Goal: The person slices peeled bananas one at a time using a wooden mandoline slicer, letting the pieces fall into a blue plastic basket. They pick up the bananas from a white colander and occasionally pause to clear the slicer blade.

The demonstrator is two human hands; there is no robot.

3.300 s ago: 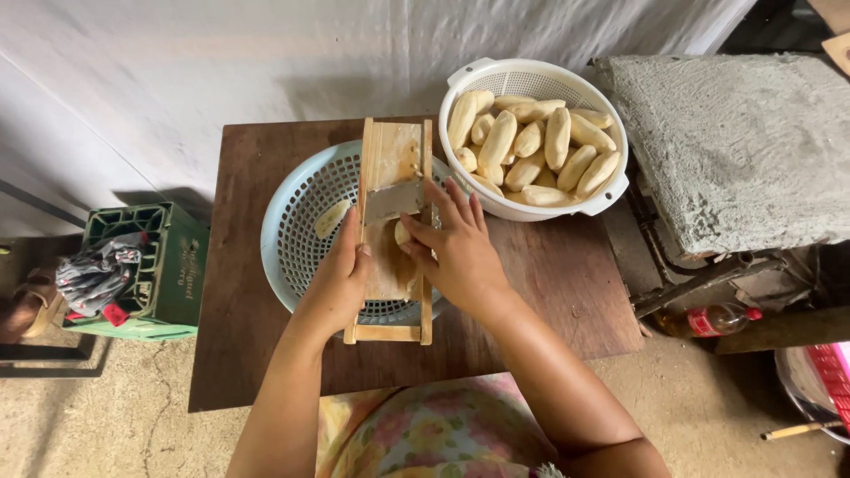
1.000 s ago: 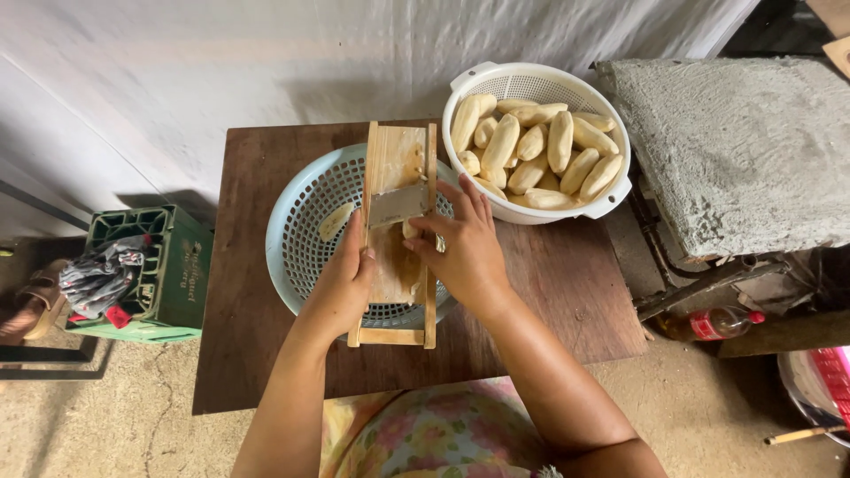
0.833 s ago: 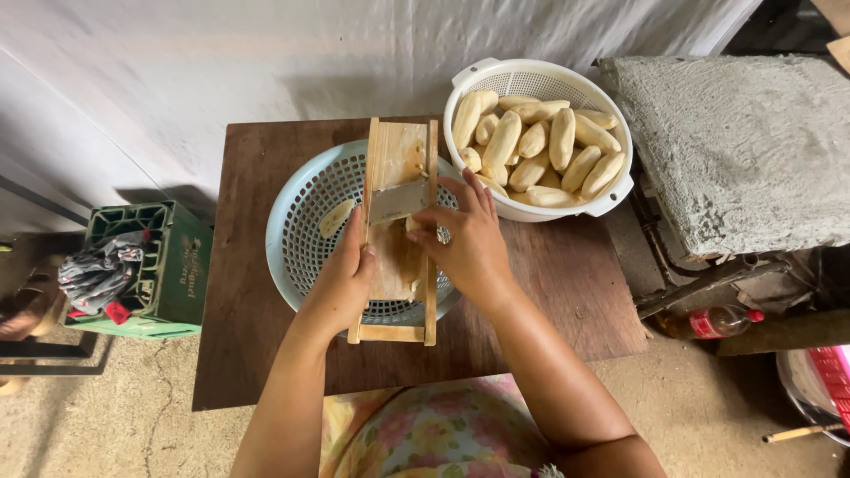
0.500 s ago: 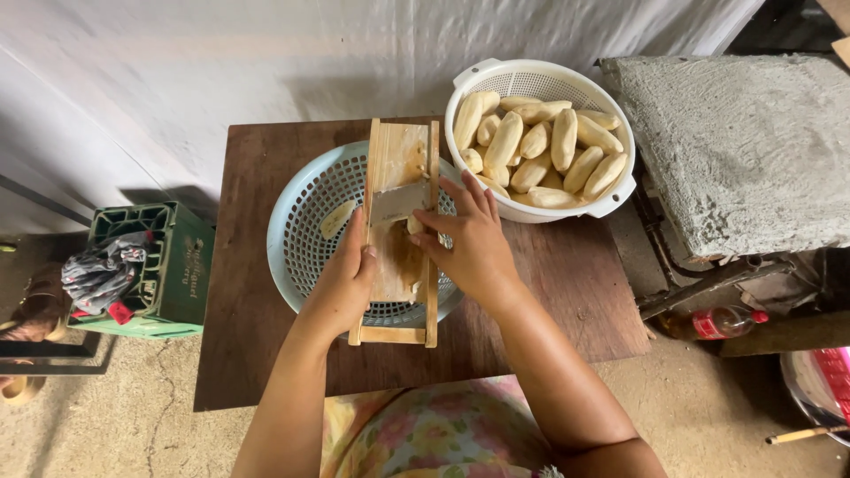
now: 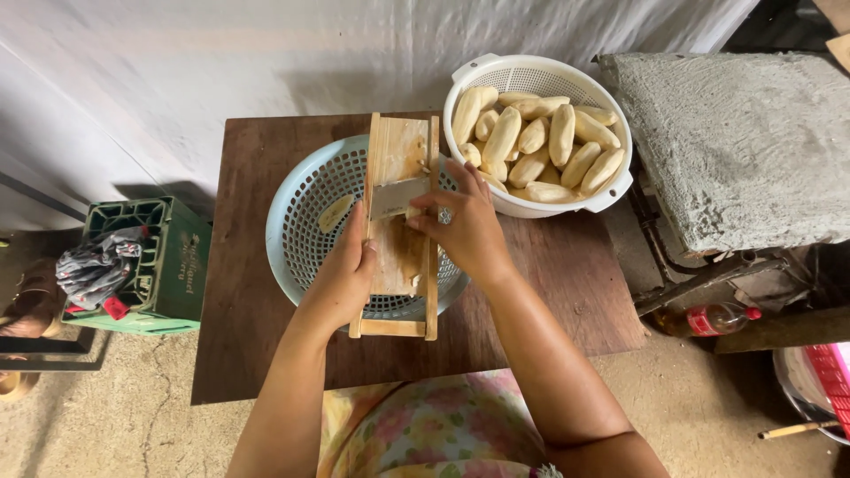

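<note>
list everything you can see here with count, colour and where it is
wooden slicer board: 1, light wood with metal blade, lying across the basket
basket: 1, pale blue, on the table
slice: 1, pale yellow, inside the basket
colander: 1, white, table's far right corner
peeled bananas: many, pale yellow, piled in the colander
table: 1, dark brown wood, centre
crate: 1, green, on the floor at left
cloth: 1, grey, on the crate
bottle: 1, clear with red cap, lying at right
concrete slab: 1, grey, at right
left hand: steadies the slicer's left rail
right hand: presses a piece near the blade
</note>
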